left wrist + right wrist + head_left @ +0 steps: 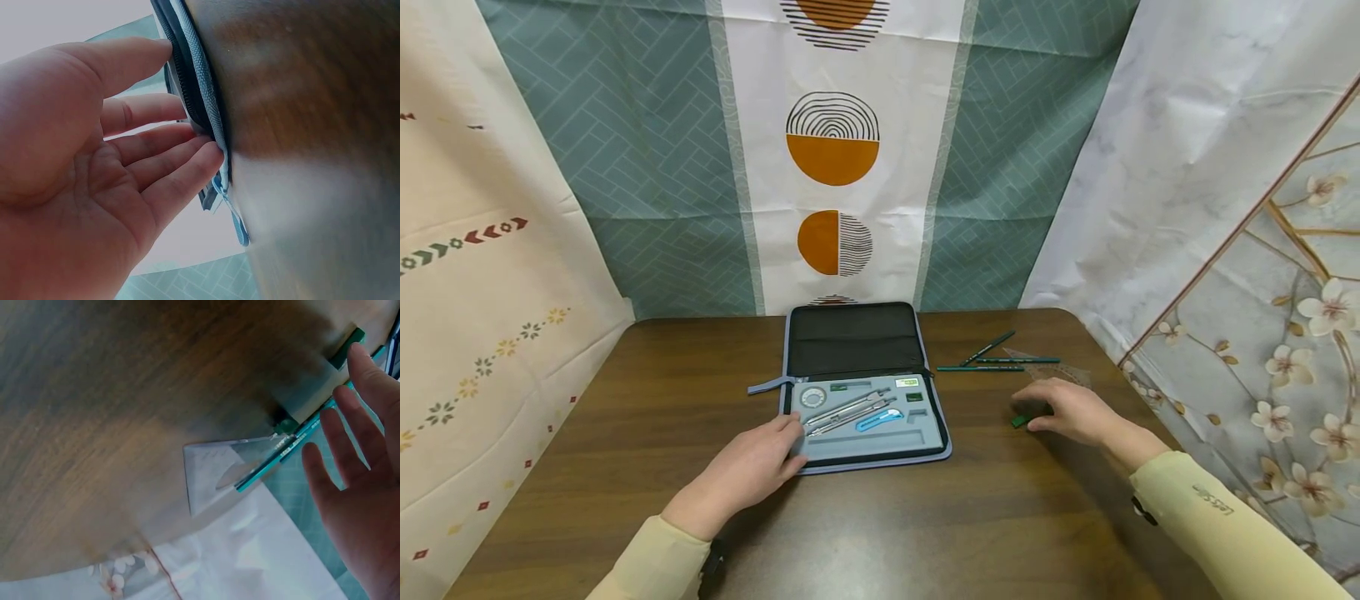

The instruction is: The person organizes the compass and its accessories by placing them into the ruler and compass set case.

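A zip case [868, 452] lies unfolded, its grey tray holding two metal compasses [850, 411], a blue cutter [878, 419], a round white piece [812, 397] and small green and white pieces. My left hand [748, 467] rests at the tray's near left corner; in the left wrist view its fingers [181, 165] touch the case's zip edge [203, 81]. My right hand [1071, 408], fingers spread, is over the table beside a small green block [1020, 421]. In the right wrist view the block [347, 347] is against the thumb tip; whether they touch I cannot tell.
Several dark green pencils [981, 368] lie right of the case, beside and partly over a clear set square [1067, 372]. Another small green piece [285, 425] is by the pencils in the right wrist view. Patterned cloths [658, 167] hang around the wooden table [880, 533].
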### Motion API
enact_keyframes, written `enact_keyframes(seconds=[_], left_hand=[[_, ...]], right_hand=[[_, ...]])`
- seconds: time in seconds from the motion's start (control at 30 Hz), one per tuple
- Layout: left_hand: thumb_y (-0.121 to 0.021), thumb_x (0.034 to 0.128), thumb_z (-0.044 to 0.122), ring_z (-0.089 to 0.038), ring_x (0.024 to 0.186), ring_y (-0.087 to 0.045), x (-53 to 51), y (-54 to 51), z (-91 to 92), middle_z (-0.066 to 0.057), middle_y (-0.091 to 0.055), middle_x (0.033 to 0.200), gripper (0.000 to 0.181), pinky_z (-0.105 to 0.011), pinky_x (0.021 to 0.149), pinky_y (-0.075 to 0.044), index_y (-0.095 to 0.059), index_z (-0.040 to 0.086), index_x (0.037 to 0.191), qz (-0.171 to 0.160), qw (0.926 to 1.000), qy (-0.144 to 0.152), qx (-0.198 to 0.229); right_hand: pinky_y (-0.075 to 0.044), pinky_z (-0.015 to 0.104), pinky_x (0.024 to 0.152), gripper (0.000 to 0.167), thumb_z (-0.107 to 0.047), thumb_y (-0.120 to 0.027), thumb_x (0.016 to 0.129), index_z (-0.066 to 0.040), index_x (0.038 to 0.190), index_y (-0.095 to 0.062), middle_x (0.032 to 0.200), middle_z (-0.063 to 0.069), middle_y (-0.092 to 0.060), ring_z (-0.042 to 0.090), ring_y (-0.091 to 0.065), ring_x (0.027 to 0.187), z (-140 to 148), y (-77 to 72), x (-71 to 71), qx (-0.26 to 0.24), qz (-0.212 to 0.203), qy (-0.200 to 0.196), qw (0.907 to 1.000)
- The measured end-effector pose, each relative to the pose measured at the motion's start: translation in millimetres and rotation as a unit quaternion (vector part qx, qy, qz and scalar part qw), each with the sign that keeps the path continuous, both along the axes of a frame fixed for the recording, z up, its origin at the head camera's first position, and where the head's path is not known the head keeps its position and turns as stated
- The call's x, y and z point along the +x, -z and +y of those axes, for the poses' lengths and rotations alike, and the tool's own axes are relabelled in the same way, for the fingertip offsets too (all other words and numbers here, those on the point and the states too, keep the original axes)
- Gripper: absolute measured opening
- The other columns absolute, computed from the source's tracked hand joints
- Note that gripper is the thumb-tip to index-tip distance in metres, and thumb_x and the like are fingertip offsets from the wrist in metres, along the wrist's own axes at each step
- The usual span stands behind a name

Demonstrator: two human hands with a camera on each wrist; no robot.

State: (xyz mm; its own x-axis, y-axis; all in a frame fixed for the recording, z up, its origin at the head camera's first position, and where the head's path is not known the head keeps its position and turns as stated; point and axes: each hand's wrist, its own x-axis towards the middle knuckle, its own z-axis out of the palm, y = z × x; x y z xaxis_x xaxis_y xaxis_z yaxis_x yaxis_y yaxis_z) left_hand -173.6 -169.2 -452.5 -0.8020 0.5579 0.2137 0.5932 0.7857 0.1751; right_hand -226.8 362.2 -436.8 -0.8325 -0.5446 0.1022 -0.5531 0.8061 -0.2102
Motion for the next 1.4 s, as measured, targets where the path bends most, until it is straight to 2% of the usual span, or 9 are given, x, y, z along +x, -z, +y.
enact_keyframes(seconds=[0.2, 0.6, 1.07, 1.4], left_hand=[[-0.086, 0.0990, 0.018, -0.039, 0.123, -0.072, -0.8, 2.4, -1.7, -0.028, -0.068, 0.141, 0.028, -0.050, 0.093, -0.063, -0.071, 0.001, 0.115, 0.013, 0.9999, 0.002, 0.000], [-0.086, 0.0997, 0.019, -0.039, 0.125, -0.072, 0.8, -0.4, -1.4, -0.028, -0.068, 0.142, 0.029, -0.051, 0.096, -0.062, -0.071, 0.000, 0.117, 0.010, 0.9999, 0.000, -0.001], [-0.086, 0.0998, 0.019, -0.039, 0.126, -0.071, -0.2, 1.8, -1.1, -0.027, -0.068, 0.143, 0.027, -0.051, 0.097, -0.062, -0.071, 0.002, 0.115, 0.007, 1.0000, 0.000, -0.003], [-0.086, 0.0996, 0.019, -0.039, 0.126, -0.071, 0.2, 1.6, -1.1, -0.028, -0.068, 0.142, 0.027, -0.051, 0.096, -0.062, -0.071, 0.002, 0.115, 0.011, 0.9999, 0.001, -0.005]], right_hand=[[-0.058, 0.056, 0.096, 0.035, -0.018, -0.090, 0.094, -0.017, 0.128, -0.080, 0.123, -0.005, -0.076, 0.026, -0.072, 0.116, -1.8, 2.9, -2.3, -0.014, -0.007, -0.011, 0.9998], [-0.061, 0.045, 0.086, 0.023, -0.015, -0.091, 0.092, -0.021, 0.112, -0.083, 0.107, -0.012, -0.073, 0.014, -0.072, 0.100, -4.5, 9.6, -4.8, -0.007, 0.023, -0.018, 0.9995], [-0.060, 0.041, 0.080, 0.018, -0.013, -0.090, 0.093, -0.024, 0.103, -0.081, 0.102, -0.013, -0.070, 0.012, -0.070, 0.093, -7.4, 15.3, -5.8, 0.002, 0.032, -0.009, 0.9995], [-0.061, 0.045, 0.081, 0.014, -0.015, -0.087, 0.097, -0.022, 0.106, -0.081, 0.105, -0.012, -0.072, 0.016, -0.073, 0.096, -24.6, 13.1, -10.7, -0.012, 0.047, -0.020, 0.9986]])
